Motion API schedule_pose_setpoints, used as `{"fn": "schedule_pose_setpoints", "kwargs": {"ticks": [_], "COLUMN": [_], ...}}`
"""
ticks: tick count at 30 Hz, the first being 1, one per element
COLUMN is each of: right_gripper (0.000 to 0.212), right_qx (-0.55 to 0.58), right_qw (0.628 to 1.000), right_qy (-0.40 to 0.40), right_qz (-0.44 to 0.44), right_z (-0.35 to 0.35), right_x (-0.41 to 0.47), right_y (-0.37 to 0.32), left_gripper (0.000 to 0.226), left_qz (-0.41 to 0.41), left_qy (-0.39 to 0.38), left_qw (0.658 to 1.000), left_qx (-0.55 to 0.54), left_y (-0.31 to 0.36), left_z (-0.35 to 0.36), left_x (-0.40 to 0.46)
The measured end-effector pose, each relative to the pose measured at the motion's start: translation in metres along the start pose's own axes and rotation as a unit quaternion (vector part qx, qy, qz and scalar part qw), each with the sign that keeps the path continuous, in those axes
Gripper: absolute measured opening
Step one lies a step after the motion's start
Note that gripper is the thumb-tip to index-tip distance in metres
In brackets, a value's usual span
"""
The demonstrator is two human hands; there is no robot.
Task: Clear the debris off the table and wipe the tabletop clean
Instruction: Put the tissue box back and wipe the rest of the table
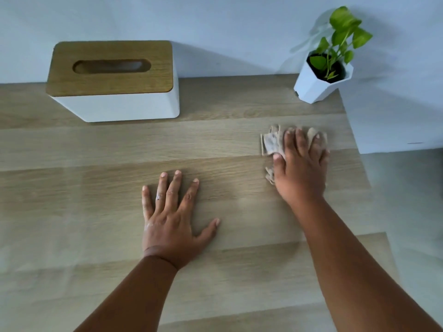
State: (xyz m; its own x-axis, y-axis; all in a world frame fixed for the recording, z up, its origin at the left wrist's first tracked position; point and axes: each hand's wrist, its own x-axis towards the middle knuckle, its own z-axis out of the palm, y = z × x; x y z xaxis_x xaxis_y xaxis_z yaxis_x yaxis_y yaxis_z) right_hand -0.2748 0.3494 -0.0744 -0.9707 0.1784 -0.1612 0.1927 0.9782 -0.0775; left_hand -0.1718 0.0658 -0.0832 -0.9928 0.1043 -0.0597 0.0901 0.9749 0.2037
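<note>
A crumpled beige tissue [271,142] lies on the wooden tabletop [100,212] near its right edge. My right hand [302,166] presses flat on the tissue with straight fingers and covers most of it. My left hand [172,216] rests flat on the bare wood at the table's middle, fingers spread, holding nothing. I see no loose debris on the tabletop.
A white tissue box with a wooden lid [112,80] stands at the back left against the wall. A small green plant in a white pot [321,77] stands at the back right corner. The table's right edge [359,159] runs just beyond my right hand.
</note>
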Motion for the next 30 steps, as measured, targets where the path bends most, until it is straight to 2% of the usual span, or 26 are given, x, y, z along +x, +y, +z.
{"fn": "schedule_pose_setpoints", "kwargs": {"ticks": [3,8,12,14,17,20,27,30], "right_gripper": [0.069,0.068,0.066,0.065,0.063,0.063,0.068,0.069], "right_qx": [0.015,0.025,0.023,0.014,0.014,0.017,0.030,0.032], "right_qw": [1.000,0.994,0.977,0.973,0.982,0.991,0.999,0.999], "right_qy": [0.002,0.009,0.012,0.007,0.009,-0.008,0.009,-0.001], "right_qz": [0.002,-0.106,-0.211,-0.229,-0.190,-0.135,0.032,0.041], "right_z": [0.002,0.007,0.018,0.021,0.016,0.007,-0.010,-0.012], "right_x": [0.017,-0.024,-0.092,-0.118,-0.134,-0.122,-0.008,0.016], "right_y": [-0.042,-0.071,-0.035,0.006,0.071,0.100,0.064,0.039], "left_gripper": [0.094,0.094,0.094,0.094,0.095,0.095,0.095,0.094], "left_qz": [0.001,-0.002,-0.004,-0.004,-0.003,-0.002,0.002,0.003], "left_qy": [0.009,0.012,0.013,0.015,0.015,0.019,0.035,0.029], "left_qw": [1.000,1.000,1.000,1.000,1.000,1.000,0.999,1.000], "left_qx": [-0.004,-0.001,0.000,-0.002,0.002,0.004,0.005,0.008], "left_y": [-0.001,0.000,0.001,0.000,-0.001,-0.001,-0.003,-0.003], "left_z": [0.001,0.000,-0.001,-0.001,0.001,0.002,0.007,0.006], "left_x": [0.000,-0.001,0.000,-0.001,-0.001,-0.001,-0.002,-0.001]}}
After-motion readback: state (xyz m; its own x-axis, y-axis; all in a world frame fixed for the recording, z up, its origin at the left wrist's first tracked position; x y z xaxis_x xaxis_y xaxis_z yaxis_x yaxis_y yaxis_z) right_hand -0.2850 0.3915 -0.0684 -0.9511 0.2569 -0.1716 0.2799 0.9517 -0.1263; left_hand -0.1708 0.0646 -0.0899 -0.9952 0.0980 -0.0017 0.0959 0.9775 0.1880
